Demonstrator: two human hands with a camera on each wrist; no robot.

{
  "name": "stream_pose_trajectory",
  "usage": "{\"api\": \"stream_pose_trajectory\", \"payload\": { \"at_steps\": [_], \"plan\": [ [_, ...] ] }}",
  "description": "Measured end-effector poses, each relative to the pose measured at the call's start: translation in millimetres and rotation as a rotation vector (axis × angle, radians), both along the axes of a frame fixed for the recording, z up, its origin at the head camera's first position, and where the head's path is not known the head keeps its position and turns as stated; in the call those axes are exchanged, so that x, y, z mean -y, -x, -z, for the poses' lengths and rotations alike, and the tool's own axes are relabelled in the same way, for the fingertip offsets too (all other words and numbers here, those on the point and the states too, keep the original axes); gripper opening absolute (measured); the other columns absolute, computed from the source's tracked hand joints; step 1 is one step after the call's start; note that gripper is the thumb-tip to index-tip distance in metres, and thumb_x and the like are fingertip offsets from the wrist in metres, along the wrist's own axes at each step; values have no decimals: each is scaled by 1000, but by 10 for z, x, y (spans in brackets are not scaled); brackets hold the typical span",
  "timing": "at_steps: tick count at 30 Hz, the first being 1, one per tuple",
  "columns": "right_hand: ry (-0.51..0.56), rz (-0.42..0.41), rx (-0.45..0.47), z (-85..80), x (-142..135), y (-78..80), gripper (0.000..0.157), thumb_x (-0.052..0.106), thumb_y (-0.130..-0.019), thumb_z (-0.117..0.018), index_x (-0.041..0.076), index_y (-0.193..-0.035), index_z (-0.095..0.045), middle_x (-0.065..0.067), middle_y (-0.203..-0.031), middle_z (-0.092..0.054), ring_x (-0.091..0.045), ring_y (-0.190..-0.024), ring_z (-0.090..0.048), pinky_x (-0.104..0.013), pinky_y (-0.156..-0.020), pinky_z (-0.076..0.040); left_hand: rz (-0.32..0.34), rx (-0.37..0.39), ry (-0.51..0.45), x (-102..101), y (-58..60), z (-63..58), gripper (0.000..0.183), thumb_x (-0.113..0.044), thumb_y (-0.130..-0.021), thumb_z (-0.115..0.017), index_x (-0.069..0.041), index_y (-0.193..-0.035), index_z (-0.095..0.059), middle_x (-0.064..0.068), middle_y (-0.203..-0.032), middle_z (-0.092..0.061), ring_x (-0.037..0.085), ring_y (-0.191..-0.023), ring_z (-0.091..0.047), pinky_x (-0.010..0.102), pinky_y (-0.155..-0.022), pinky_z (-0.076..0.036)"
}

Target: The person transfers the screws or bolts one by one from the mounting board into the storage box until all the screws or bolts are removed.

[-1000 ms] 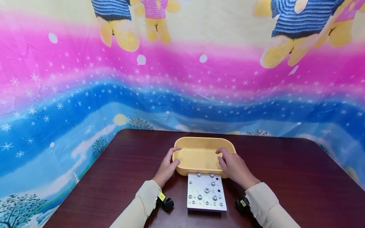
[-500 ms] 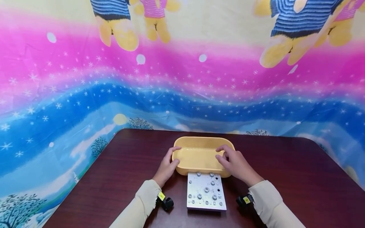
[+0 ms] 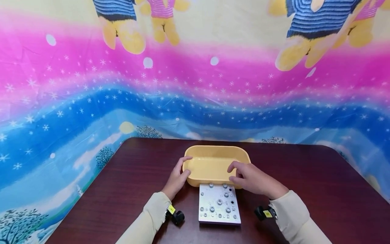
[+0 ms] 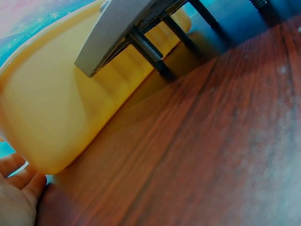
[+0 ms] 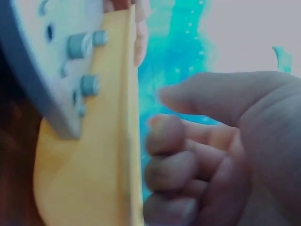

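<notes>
A shallow yellow plastic tray [image 3: 210, 166] with rounded corners sits on the dark table, with nothing visible inside. My left hand [image 3: 176, 178] grips its left end, the index finger and thumb over the rim; the left wrist view has those fingers against the tray's corner. Over the right front corner hovers my right hand [image 3: 253, 178], thumb and index apart and the other fingers loosely curled in the right wrist view, holding nothing. A silver metal plate [image 3: 215, 217] with several bolts stands right in front of the tray. Threaded bolt shafts [image 4: 146, 47] hold it above the table.
The dark red-brown wooden table [image 3: 146, 159] reaches back to a printed cloth [image 3: 195, 84] hanging behind it. A small black camera [image 3: 178, 217] is strapped to my left wrist, and another black camera [image 3: 262, 212] to my right.
My right wrist has shifted to the right, and the hand has turned so its fingers point more to the left over the tray. The left hand, tray and plate have stayed in place.
</notes>
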State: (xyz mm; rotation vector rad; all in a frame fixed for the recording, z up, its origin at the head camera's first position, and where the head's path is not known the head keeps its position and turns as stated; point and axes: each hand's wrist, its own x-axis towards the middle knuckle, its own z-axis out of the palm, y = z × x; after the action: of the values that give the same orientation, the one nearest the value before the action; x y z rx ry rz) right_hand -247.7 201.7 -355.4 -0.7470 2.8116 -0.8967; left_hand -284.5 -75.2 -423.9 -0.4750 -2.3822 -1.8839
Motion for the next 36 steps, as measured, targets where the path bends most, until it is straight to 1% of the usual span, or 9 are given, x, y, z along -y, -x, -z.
{"api": "stream_pose_trajectory", "payload": {
  "at_steps": [3,6,10,15,21,27,32,36],
  "plan": [
    [-40,-75,39,-66,21,-66,18,19,-92,-63,9,-107,-59,4,-63,-49,-9,-52,-44,-25,-51,-39,-4,4,0,0,2,-3,50,0,-88,-49,-9,-137,-48,9,-143,-44,25,-127,-42,41,-99,-34],
    [-88,-111,71,-116,44,-126,15,21,-92,-63,12,-103,-60,5,-62,-49,-7,-52,-43,-24,-51,-38,-8,9,1,-3,3,-8,49,0,-88,-50,-10,-136,-48,8,-143,-44,23,-126,-43,40,-99,-35],
    [-140,-126,95,-163,75,-193,11,21,-91,-65,14,-100,-63,5,-62,-49,-7,-53,-43,-24,-53,-39,-11,4,-4,-9,0,-12,50,0,-87,-50,-9,-136,-49,9,-143,-45,22,-125,-43,40,-99,-35],
    [-157,-153,110,-205,109,-253,5,16,-87,-67,16,-90,-63,6,-61,-48,-6,-53,-42,-24,-54,-39,-14,1,2,-10,-1,-8,50,-1,-87,-50,-10,-136,-49,9,-143,-44,22,-125,-43,40,-98,-35],
    [-179,-173,107,-228,136,-319,15,12,-82,-68,22,-76,-59,9,-58,-47,-4,-52,-42,-22,-52,-37,-8,8,-4,-12,-2,-7,50,0,-87,-49,-9,-136,-48,9,-143,-44,22,-125,-43,39,-98,-35],
    [-224,-159,133,-225,165,-366,17,12,-78,-70,22,-71,-58,9,-60,-51,-5,-53,-43,-23,-51,-36,-13,-7,0,-14,4,-9,49,0,-87,-50,-9,-135,-49,10,-142,-45,23,-123,-44,40,-98,-35],
    [-274,-146,139,-213,196,-407,19,13,-77,-72,23,-68,-58,9,-61,-52,-6,-55,-46,-24,-51,-37,-5,-13,-4,-14,1,-9,50,1,-86,-50,-6,-136,-48,12,-143,-44,29,-126,-42,42,-99,-34],
    [-295,-168,139,-205,219,-427,19,12,-74,-72,24,-65,-61,10,-62,-53,-6,-56,-47,-25,-51,-39,-2,-14,-13,-8,-2,-7,50,2,-86,-49,-5,-136,-48,14,-142,-44,31,-126,-42,43,-99,-33]
  ]
}}
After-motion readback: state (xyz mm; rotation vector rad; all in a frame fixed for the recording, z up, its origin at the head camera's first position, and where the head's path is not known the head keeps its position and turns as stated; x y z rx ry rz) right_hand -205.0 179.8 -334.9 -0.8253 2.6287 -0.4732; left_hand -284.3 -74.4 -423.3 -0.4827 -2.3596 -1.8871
